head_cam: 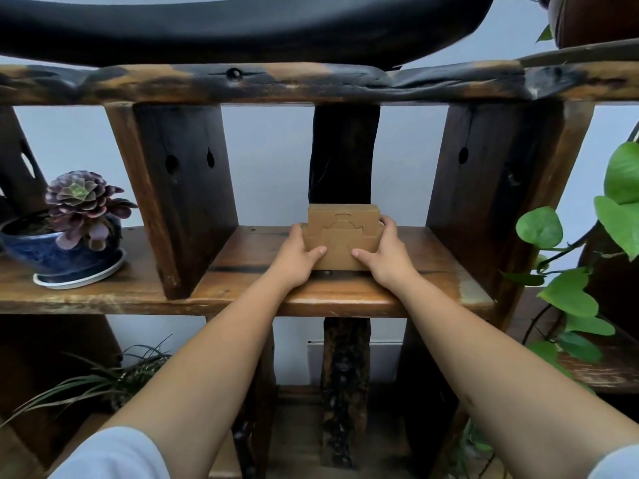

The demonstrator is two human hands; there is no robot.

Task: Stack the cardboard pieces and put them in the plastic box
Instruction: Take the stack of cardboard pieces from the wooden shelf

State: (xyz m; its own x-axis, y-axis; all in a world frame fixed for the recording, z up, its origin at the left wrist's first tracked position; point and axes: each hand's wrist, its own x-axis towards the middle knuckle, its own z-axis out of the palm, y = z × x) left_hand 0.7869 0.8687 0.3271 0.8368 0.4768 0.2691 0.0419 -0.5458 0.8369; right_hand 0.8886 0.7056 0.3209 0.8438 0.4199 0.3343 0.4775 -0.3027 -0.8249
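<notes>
- The left hand (300, 259) presses against the left side of a stack of cardboard pieces (340, 236), thumb laid across the front face near the bottom edge, the other fingers wrapped round the left end.
- The right hand (383, 254) mirrors it on the right side, thumb on the front face and fingers curled behind the right end, so both hands grip the stack between them.
- The stack stands tilted, its front face leaning toward the person, with the lower edge at or just above the wooden shelf (345, 292) under the hands; whether it touches the wood cannot be told.
- The front piece shows a cut-out outline of stepped and curved lines, and the top edges of further pieces show just behind it.
- A small dark thing lies on the shelf just below the stack, between the two wrists; it is too small to tell what it is.
- A dark wooden post (345, 153) rises just behind the stack, beyond the fingertips.
- Well to the left of the left hand, past a thick wooden upright, a purple succulent (81, 198) sits in a blue pot (52, 257) on a white saucer.
- To the right of the right arm hang green leaves (567, 292) of a trailing plant.
- Both forearms are bare, with pale sleeves (114, 454) at the near edge.
</notes>
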